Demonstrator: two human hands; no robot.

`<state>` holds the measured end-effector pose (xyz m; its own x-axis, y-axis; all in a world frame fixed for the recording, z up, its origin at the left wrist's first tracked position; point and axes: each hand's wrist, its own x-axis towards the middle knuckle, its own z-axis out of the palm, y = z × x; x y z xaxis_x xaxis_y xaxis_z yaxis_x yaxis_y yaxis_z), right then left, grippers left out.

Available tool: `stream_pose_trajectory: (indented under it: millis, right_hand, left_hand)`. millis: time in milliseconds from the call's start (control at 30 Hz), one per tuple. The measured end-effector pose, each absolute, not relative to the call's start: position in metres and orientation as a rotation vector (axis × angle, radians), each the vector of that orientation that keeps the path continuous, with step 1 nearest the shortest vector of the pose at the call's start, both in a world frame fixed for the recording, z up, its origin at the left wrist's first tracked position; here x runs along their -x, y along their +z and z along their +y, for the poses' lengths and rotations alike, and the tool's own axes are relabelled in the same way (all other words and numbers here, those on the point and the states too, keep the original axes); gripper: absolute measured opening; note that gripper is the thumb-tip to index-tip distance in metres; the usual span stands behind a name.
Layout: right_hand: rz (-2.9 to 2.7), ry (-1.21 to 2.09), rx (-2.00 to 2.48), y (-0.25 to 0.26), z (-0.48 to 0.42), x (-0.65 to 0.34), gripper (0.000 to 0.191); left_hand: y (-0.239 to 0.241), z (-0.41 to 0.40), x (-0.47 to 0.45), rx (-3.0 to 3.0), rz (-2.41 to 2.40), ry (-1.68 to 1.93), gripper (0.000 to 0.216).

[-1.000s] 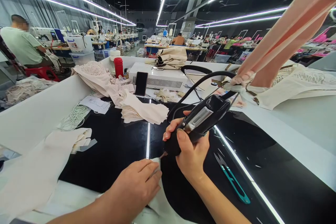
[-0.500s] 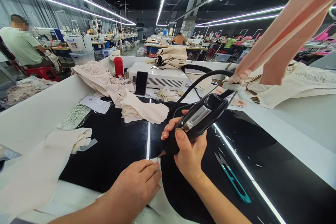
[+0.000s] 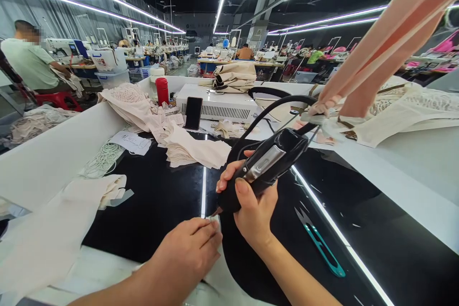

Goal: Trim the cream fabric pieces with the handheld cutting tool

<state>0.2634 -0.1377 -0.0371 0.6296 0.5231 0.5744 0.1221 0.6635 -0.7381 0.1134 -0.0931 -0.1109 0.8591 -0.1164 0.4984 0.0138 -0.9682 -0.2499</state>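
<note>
Head view. Gripped in the right hand [image 3: 251,201], closed firmly around the barrel: a black tool [image 3: 267,165], tilted, with its narrow tip [image 3: 217,211] directed down toward the near edge of the counter [image 3: 158,191]. Pinched in the left hand [image 3: 190,246], near the middle of that edge: a small pale piece [image 3: 215,220], mostly hidden by the grip. Tip just beside the piece; contact or gap impossible to tell. Looping from the tool's upper end: a black cable [image 3: 267,109]. Slanting in over the right edge, knotted near the cable: pink bands [image 3: 387,43]. Lying toward the near right corner, blades pointing to the far edge: teal snips [image 3: 321,244]. Along the left edge, from near corner outward: pale cloth [image 3: 50,234], a string bundle [image 3: 103,158], a card [image 3: 131,142]. Beyond both hands, midway to the far edge: a stack [image 3: 197,148] of pale pieces. At the far edge: a phone [image 3: 193,113] standing before a white box [image 3: 218,100], with a red bottle [image 3: 162,91] to the left.
</note>
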Motion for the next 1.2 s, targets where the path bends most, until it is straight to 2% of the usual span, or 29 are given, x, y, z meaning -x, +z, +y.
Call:
stream_pose_trajectory:
  millis: [467,667,967,1200]
  right_hand:
    - [-0.880,0.246,0.829,-0.0362,-0.1383,-0.2643,0.025]
    - [-0.891,0.244,0.823,-0.0363,-0.1373,-0.2631,0.030]
    - [-0.896,0.243,0.825,-0.0374,-0.1360,-0.2635,0.030]
    - [-0.884,0.243,0.791,-0.0356,-0.1381,-0.2645,0.025]
  left_hand:
    - [-0.1107,-0.0933,-0.1136,2.824,0.099,-0.735,0.022]
    - [-0.1083,-0.0946,-0.1150,2.810,0.076,-0.877,0.035]
    - [-0.1082,-0.0965,-0.1158,2.804,0.038,-1.094,0.026]
    - [-0.1097,-0.0964,-0.1148,2.767,0.094,-1.029,0.022]
